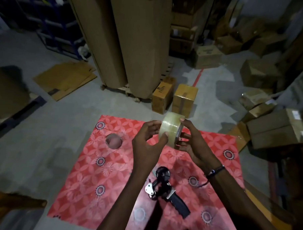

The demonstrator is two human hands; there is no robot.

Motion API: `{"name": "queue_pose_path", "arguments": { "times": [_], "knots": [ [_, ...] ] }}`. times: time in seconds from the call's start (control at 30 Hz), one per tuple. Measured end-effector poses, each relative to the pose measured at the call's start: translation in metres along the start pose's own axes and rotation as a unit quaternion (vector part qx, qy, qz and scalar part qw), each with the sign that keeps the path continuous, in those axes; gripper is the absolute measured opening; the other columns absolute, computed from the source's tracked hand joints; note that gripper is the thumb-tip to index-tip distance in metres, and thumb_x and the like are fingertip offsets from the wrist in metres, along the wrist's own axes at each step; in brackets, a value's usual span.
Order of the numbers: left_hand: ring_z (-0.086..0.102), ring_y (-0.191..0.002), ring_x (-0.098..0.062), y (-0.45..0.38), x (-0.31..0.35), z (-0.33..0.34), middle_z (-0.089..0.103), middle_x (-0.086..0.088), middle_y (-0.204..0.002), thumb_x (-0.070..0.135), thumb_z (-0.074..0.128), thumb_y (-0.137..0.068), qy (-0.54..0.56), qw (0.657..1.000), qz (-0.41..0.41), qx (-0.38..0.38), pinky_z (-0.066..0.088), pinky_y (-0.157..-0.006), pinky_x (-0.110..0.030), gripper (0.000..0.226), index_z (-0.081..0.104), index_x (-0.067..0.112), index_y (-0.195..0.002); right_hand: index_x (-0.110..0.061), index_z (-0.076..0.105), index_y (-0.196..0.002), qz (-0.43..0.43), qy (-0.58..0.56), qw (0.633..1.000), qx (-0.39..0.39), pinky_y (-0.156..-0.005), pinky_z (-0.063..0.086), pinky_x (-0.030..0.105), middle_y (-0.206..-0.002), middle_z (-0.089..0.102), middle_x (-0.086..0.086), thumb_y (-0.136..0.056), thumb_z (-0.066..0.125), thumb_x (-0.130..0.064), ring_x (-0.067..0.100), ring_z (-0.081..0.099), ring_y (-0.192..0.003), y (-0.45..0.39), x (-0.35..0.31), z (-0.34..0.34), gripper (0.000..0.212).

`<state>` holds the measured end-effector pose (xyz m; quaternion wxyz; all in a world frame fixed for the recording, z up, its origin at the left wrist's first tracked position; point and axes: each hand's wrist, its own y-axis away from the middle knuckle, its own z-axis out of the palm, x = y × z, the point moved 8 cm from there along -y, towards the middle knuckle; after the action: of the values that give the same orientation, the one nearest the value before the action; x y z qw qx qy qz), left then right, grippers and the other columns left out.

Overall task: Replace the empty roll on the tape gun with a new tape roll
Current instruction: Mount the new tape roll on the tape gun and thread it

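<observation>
Both hands (147,140) apparently cradling tape roll (171,128).

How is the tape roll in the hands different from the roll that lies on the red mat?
The new tape roll is held up between the left hand and the right hand; the empty roll lies untouched on the red mat. The new tape roll is thick, with pale yellowish tape; the empty roll looks like a thin bare ring, with the mat visible through it. Both are round with an open centre.
</observation>
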<state>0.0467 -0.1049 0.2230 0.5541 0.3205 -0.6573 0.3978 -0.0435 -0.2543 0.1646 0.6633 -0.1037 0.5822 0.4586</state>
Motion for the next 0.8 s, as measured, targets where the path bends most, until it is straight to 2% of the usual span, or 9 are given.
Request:
{"name": "queue_pose_path", "arguments": {
  "times": [0.07,0.17,0.23,0.3,0.37,0.5,0.63,0.73,0.8],
  "knots": [
    [0.075,-0.097,-0.014,0.001,0.004,0.004,0.077,0.004,-0.100,0.002,0.079,-0.085,0.027,0.999,-0.017,0.012,0.061,-0.087,-0.033,0.029,0.072,0.018,-0.108,-0.019,0.061,-0.131,-0.032,0.024,0.999,-0.011,-0.076,0.061,0.041,-0.124,0.070,0.022,-0.071,0.077,-0.056,0.033,0.072,-0.091,0.003,-0.010,-0.005,0.073],
    [0.075,-0.096,-0.020,-0.001,0.012,0.007,0.078,-0.001,-0.099,0.003,0.079,-0.085,0.063,0.997,-0.035,0.020,0.061,-0.086,-0.037,0.024,0.072,0.019,-0.102,-0.024,0.057,-0.134,-0.105,0.058,0.992,-0.034,-0.077,0.062,0.036,-0.124,0.074,0.012,-0.081,0.076,-0.035,0.034,0.074,-0.107,0.010,-0.026,-0.007,0.057],
    [0.075,-0.095,-0.022,-0.004,0.017,0.009,0.078,-0.005,-0.098,-0.001,0.076,-0.086,0.092,0.994,-0.050,0.013,0.062,-0.083,-0.039,0.022,0.072,0.015,-0.101,-0.027,0.055,-0.138,-0.134,0.069,0.988,-0.048,-0.087,0.063,0.049,-0.131,0.071,0.009,-0.083,0.076,-0.029,0.035,0.070,-0.118,0.012,-0.035,-0.006,0.058],
    [0.075,-0.091,-0.017,-0.008,0.022,0.010,0.077,-0.003,-0.094,-0.006,0.073,-0.088,0.122,0.991,-0.059,-0.006,0.060,-0.079,-0.031,0.021,0.071,0.011,-0.099,-0.035,0.056,-0.137,-0.150,0.092,0.983,-0.061,-0.096,0.056,0.064,-0.135,0.069,0.004,-0.081,0.079,-0.038,0.038,0.067,-0.121,0.014,-0.046,-0.002,0.061],
    [0.074,-0.090,-0.014,-0.012,0.028,0.008,0.077,0.001,-0.093,-0.008,0.073,-0.088,0.125,0.990,-0.055,-0.024,0.057,-0.077,-0.025,0.022,0.071,0.011,-0.098,-0.040,0.058,-0.136,-0.148,0.114,0.980,-0.064,-0.097,0.053,0.070,-0.133,0.070,0.004,-0.076,0.080,-0.045,0.038,0.070,-0.117,0.014,-0.053,0.002,0.064],
    [0.074,-0.091,-0.018,-0.020,0.039,-0.004,0.077,-0.001,-0.093,-0.003,0.076,-0.083,0.096,0.995,-0.016,-0.017,0.058,-0.079,-0.029,0.025,0.072,0.019,-0.094,-0.038,0.060,-0.137,-0.180,0.129,0.974,-0.048,-0.099,0.055,0.067,-0.135,0.068,0.003,-0.073,0.085,-0.043,0.034,0.072,-0.115,0.018,-0.065,0.012,0.070],
    [0.074,-0.088,-0.018,-0.026,0.049,-0.015,0.076,-0.003,-0.090,-0.007,0.072,-0.084,0.099,0.995,-0.001,-0.011,0.057,-0.075,-0.028,0.027,0.071,0.019,-0.091,-0.029,0.058,-0.141,-0.265,0.176,0.948,-0.031,-0.100,0.059,0.054,-0.140,0.063,-0.005,-0.072,0.092,-0.030,0.026,0.069,-0.121,0.031,-0.077,0.030,0.078],
    [0.073,-0.085,-0.017,-0.031,0.053,-0.025,0.076,-0.005,-0.090,-0.007,0.069,-0.084,0.109,0.994,-0.001,-0.012,0.055,-0.070,-0.026,0.028,0.071,0.021,-0.089,-0.025,0.056,-0.143,-0.306,0.200,0.930,-0.026,-0.100,0.059,0.057,-0.146,0.059,-0.008,-0.070,0.098,-0.020,0.023,0.067,-0.125,0.038,-0.082,0.042,0.084],
    [0.074,-0.085,-0.016,-0.034,0.056,-0.031,0.076,-0.006,-0.089,-0.007,0.068,-0.085,0.113,0.994,-0.002,-0.012,0.055,-0.070,-0.025,0.028,0.070,0.021,-0.088,-0.025,0.056,-0.142,-0.339,0.227,0.913,-0.018,-0.101,0.057,0.057,-0.148,0.058,-0.008,-0.067,0.098,-0.026,0.022,0.063,-0.130,0.043,-0.086,0.051,0.086]
  ]
}}
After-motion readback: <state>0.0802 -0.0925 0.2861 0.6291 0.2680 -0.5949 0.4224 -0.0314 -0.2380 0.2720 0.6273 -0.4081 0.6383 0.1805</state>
